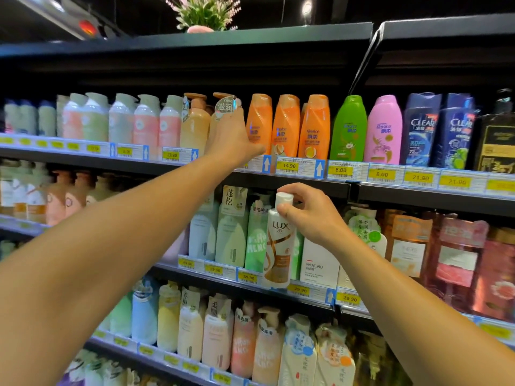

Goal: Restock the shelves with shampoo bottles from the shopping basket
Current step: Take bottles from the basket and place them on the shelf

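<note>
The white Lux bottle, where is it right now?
The Lux bottle is held by its neck in the right hand, in front of the middle shelf, between a green bottle and a white box.

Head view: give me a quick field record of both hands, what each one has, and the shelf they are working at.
left hand: reaches to the top stocked shelf, fingers on the leftmost orange Rejoice bottle; full grip cannot be confirmed
right hand: grips the white LUX bottle by its neck, just below the cap
LUX bottle state: upright, held in front of the second shelf's bottles, not yet set down
neighbours on top shelf: green Rejoice bottle, pink Rejoice bottle
shopping basket: not in view
</note>
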Tool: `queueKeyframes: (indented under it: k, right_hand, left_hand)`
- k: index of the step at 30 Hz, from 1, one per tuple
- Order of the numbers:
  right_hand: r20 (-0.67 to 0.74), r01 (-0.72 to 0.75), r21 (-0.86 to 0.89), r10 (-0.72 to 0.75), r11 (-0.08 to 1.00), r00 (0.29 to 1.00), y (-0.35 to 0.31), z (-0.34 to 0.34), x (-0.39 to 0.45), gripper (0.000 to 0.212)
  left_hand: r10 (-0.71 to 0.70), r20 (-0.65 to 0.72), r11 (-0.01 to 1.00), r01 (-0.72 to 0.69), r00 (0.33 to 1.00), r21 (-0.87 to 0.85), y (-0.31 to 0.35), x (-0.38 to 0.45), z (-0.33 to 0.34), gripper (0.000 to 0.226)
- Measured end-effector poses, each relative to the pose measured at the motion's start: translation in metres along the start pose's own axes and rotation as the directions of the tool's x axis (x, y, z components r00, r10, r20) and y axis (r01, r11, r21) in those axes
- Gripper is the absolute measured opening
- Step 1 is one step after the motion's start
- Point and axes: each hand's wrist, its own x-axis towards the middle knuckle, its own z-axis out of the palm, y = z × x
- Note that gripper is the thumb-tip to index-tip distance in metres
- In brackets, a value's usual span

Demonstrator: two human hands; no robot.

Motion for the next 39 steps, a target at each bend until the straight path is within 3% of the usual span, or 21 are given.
queueKeyframes:
  k: [4, 13, 20, 25, 27, 34, 39]
  right_hand:
    - [-0.011, 0.025, 0.020, -0.025, 0.999, 1.000, -0.013, 0.012, 0.003, 0.029]
    - [0.002, 0.096, 0.085, -0.096, 0.992, 0.995, -0.095, 0.103, 0.003, 0.018]
    - [0.039, 0.063, 0.236, -0.074, 0.970, 0.997, -0.172, 0.206, -0.015, 0.014]
    - [0.103, -0.041, 0.288, 0.012, 0.957, 0.995, -0.212, 0.289, -0.047, 0.023]
    - [0.122, -0.062, 0.310, 0.025, 0.949, 0.992, -0.222, 0.319, -0.064, 0.015]
    - [0.237, -0.246, 0.364, 0.166, 0.898, 0.957, -0.237, 0.398, -0.125, 0.015]
    - [0.325, -0.368, 0.336, 0.260, 0.867, 0.909, -0.212, 0.430, -0.176, 0.031]
  left_hand:
    - [0.068, 0.022, 0.997, -0.067, 0.997, -0.048, -0.028, -0.051, -0.026, 0.079]
    - [-0.024, 0.187, 0.989, 0.051, 0.982, -0.138, -0.126, -0.171, -0.087, 0.079]
    - [-0.029, 0.194, 0.947, 0.089, 0.981, -0.307, -0.187, -0.227, -0.157, 0.076]
    - [-0.133, 0.249, 0.935, 0.204, 0.959, -0.289, -0.255, -0.275, -0.203, 0.092]
    - [-0.169, 0.294, 0.922, 0.257, 0.941, -0.291, -0.281, -0.295, -0.217, 0.093]
    - [-0.281, 0.395, 0.859, 0.413, 0.874, -0.302, -0.347, -0.362, -0.243, 0.091]
    - [-0.373, 0.453, 0.808, 0.523, 0.810, -0.271, -0.369, -0.418, -0.235, 0.083]
